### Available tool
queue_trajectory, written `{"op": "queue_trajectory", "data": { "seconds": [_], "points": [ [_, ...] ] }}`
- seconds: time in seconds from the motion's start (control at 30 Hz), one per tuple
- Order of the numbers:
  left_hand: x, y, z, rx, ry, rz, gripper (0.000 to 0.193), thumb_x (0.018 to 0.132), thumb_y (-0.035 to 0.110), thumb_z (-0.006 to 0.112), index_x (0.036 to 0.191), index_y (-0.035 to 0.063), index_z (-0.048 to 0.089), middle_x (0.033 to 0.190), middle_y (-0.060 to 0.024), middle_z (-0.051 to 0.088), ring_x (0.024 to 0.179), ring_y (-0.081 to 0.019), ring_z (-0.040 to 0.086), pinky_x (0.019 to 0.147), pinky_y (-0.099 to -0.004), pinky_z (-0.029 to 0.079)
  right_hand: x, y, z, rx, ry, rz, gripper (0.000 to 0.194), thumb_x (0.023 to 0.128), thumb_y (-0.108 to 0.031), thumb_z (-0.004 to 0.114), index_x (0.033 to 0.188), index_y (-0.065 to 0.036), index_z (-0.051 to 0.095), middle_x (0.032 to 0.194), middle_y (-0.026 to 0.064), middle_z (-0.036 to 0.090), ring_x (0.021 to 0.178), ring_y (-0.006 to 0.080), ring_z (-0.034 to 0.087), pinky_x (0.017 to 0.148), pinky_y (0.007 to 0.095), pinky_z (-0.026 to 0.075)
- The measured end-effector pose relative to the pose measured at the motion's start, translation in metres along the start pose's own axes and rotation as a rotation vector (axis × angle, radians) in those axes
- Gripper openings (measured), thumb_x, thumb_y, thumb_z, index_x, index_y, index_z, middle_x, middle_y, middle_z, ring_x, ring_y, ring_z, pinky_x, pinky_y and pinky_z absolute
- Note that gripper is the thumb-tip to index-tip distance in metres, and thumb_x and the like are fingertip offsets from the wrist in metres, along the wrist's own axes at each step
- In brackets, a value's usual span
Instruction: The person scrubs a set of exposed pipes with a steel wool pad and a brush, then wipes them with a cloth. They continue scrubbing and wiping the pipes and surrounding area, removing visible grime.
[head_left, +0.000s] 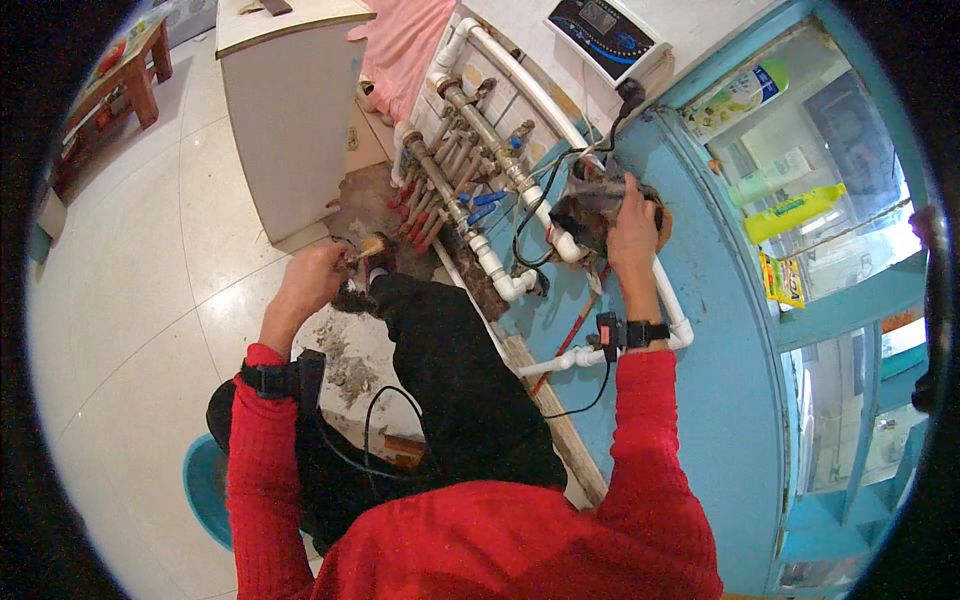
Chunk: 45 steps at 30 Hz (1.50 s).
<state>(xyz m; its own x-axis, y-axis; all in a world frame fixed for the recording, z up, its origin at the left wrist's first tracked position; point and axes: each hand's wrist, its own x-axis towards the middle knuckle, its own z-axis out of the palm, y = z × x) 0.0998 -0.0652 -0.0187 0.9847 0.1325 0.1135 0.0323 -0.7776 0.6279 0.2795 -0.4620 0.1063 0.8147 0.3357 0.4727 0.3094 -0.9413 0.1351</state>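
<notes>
My left hand (313, 281) is closed around the handle of a small tool, perhaps a brush (371, 246), just left of the manifold's red-ended pipes (420, 217). Higher up on the right, my right hand (634, 229) rests with its fingers on the side of a dark, dirty pump-like body (592, 210) that joins the white plastic pipes; its palm side is hidden. Between my hands runs a metal pipe manifold (487, 142) with blue lever valves (486, 206). A white pipe elbow (517, 286) sits at its lower end.
A white cabinet (292, 127) stands at the upper left, beside a pink cloth (405, 52). A control box (606, 37) hangs on the wall. Bottles (795, 214) stand on the window ledge at right. A blue basin (204, 491) is on the tiled floor; black cables loop near both arms.
</notes>
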Motion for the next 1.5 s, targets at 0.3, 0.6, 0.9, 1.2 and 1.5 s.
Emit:
{"op": "queue_trajectory", "data": {
  "seconds": [0.3,0.6,0.9,1.2,1.5],
  "points": [
    [0.001,-0.018,0.006,-0.007,0.084,0.112,0.016,0.082,0.018,0.064,0.089,0.0051,0.059,0.076,-0.0208,0.061,0.071,-0.0423,0.057,0.060,-0.0455,0.044,-0.056,0.051,-0.016,1.316,0.437,0.361,0.046,0.086,0.003,0.053,0.131,-0.001,0.045,0.131,0.0109,0.051,0.116,0.0238,0.053,0.100,0.0373,0.042],
    [0.004,-0.012,0.014,0.040,0.013,0.086,0.018,0.081,0.019,0.065,0.089,0.0039,0.062,0.078,-0.0198,0.063,0.075,-0.0416,0.060,0.064,-0.0461,0.047,-0.097,-0.008,0.038,0.777,0.029,0.101,0.057,0.075,0.008,0.054,0.131,-0.005,0.047,0.126,0.0155,0.054,0.112,0.0312,0.055,0.097,0.0376,0.043],
    [0.006,-0.007,0.012,0.085,0.009,0.067,0.021,0.080,0.019,0.066,0.091,0.0020,0.063,0.080,-0.0201,0.064,0.077,-0.0403,0.061,0.065,-0.0459,0.048,-0.099,-0.006,0.074,0.438,0.074,-0.098,0.057,0.069,0.013,0.047,0.122,-0.007,0.053,0.114,0.0174,0.059,0.112,0.0379,0.052,0.097,0.0435,0.041],
    [-0.003,0.000,-0.003,0.001,-0.086,-0.062,0.022,0.077,0.015,0.065,0.096,0.0042,0.063,0.084,-0.0217,0.063,0.083,-0.0409,0.060,0.070,-0.0466,0.048,-0.172,0.036,0.030,1.025,-0.068,0.627,0.041,0.081,0.005,0.055,0.120,-0.006,0.056,0.112,0.0069,0.064,0.101,0.0226,0.060,0.089,0.0345,0.048],
    [0.002,-0.009,0.006,0.093,-0.095,-0.055,0.026,0.075,0.020,0.068,0.098,0.0062,0.065,0.084,-0.0213,0.064,0.083,-0.0399,0.061,0.071,-0.0468,0.048,-0.201,0.060,-0.020,2.238,-0.032,0.644,0.039,0.090,-0.020,0.061,0.125,-0.008,0.051,0.123,0.0066,0.057,0.111,0.0257,0.055,0.097,0.0427,0.045]
  ]
}}
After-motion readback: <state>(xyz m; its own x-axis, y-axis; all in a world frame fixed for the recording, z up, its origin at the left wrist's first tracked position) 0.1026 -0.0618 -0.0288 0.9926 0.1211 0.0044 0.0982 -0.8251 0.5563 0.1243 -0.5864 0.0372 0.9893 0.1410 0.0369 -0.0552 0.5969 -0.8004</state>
